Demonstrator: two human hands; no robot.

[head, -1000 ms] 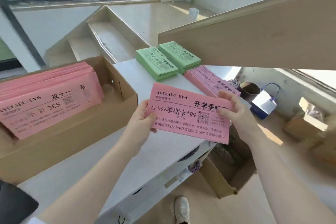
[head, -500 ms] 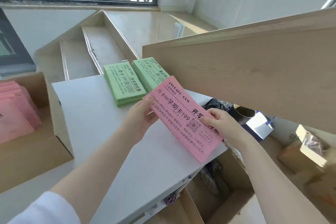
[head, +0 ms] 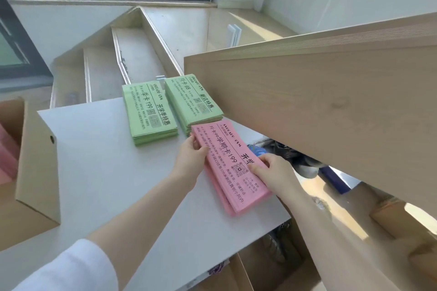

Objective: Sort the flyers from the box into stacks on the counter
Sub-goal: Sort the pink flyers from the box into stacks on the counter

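Just right of the frame's centre, the left hand (head: 192,163) pinches the near-left edge of a pink printed paper flyer (head: 227,163), thumb on top, while the right hand (head: 275,176) grips its right edge, fingers curled over the print. The flyer lies on the pink flyer stack (head: 234,205) at the right edge of the white counter top (head: 99,184), just below the two green flyer stacks (head: 150,113). The likely trouble is the stack's place: its right side sits near the counter edge, so a careless release or nudge could slide sheets off. The brown cardboard box (head: 35,172) at far left still holds pink flyers
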